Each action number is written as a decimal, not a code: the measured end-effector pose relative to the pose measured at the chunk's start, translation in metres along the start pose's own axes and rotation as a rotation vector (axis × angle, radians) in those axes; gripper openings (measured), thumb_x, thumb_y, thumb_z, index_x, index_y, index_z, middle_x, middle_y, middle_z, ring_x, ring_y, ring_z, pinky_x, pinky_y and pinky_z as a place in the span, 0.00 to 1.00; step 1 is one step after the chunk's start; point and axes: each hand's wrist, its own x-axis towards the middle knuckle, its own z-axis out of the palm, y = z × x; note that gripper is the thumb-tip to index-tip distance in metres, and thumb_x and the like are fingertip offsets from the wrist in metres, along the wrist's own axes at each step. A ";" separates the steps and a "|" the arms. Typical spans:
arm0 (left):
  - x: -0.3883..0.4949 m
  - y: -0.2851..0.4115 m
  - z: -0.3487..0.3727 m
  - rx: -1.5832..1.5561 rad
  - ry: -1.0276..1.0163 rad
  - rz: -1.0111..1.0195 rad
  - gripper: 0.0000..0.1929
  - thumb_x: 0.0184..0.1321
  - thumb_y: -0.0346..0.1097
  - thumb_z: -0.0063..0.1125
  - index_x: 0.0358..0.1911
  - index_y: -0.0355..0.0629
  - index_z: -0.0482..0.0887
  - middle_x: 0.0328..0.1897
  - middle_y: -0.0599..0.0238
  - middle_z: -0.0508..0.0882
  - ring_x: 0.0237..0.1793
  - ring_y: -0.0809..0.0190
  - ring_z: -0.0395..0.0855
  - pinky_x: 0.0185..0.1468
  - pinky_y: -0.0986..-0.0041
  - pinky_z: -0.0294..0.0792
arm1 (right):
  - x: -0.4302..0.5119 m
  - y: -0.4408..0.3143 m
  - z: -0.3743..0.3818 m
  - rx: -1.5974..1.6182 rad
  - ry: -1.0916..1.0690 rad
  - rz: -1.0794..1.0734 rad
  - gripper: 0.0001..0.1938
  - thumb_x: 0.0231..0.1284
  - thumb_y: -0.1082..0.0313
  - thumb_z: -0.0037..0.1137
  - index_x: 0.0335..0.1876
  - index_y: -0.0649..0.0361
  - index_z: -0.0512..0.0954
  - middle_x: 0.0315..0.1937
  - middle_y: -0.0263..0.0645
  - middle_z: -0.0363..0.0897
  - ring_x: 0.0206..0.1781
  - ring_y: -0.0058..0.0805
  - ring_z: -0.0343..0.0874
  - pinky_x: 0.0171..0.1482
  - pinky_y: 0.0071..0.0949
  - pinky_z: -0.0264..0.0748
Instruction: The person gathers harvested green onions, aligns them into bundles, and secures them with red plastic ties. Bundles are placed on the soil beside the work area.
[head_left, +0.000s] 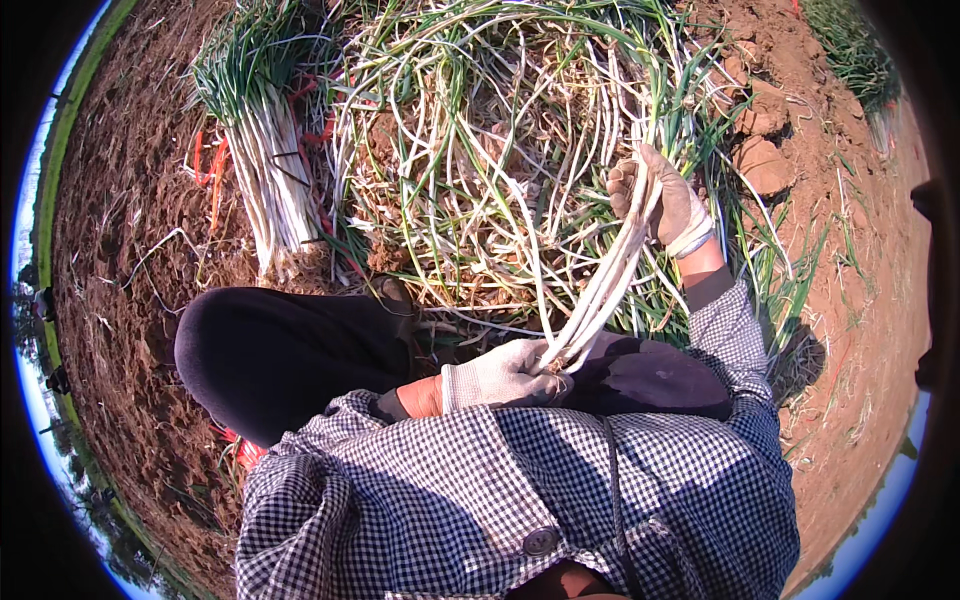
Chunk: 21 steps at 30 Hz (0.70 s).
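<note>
A small bunch of spring onions (606, 281) slants across my lap, with white stems below and green leaves above. My left hand (504, 376), in a pale knit glove, grips the root ends just over my thigh. Farther up, my right hand (664, 196), in a soiled glove, is wrapped around the stems where they turn green. The leaves run up past that hand into the heap. Before me a loose heap of spring onions and dry peelings (480, 165) covers the soil. Dark stains mark the fingers of the right glove.
At left a thick bundle of spring onions (271, 180) lies with a dark band around it. Red and orange ribbons (214, 169) lie beside it. Soil clods (763, 165) sit right of the heap. More green-topped onions (847, 56) lie at the far right.
</note>
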 end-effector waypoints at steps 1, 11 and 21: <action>-0.008 0.016 -0.001 0.018 0.059 -0.136 0.25 0.69 0.25 0.55 0.69 0.36 0.68 0.54 0.67 0.82 0.46 0.75 0.80 0.47 0.83 0.75 | -0.008 0.025 0.020 0.057 -0.019 0.195 0.31 0.64 0.36 0.58 0.44 0.66 0.79 0.44 0.51 0.85 0.45 0.45 0.87 0.51 0.47 0.86; 0.021 -0.020 0.011 0.343 0.019 0.499 0.26 0.65 0.36 0.61 0.63 0.34 0.68 0.44 0.50 0.83 0.49 0.50 0.83 0.56 0.63 0.75 | 0.003 -0.005 0.064 0.652 -0.237 0.039 0.18 0.71 0.64 0.57 0.53 0.73 0.69 0.34 0.34 0.76 0.29 0.15 0.74 0.32 0.16 0.73; 0.010 0.036 -0.013 1.055 0.549 0.375 0.18 0.60 0.34 0.60 0.50 0.37 0.71 0.34 0.45 0.82 0.39 0.40 0.84 0.44 0.53 0.75 | -0.133 -0.132 -0.092 0.426 0.038 -0.991 0.09 0.69 0.67 0.57 0.38 0.62 0.70 0.24 0.27 0.64 0.24 0.16 0.64 0.29 0.20 0.65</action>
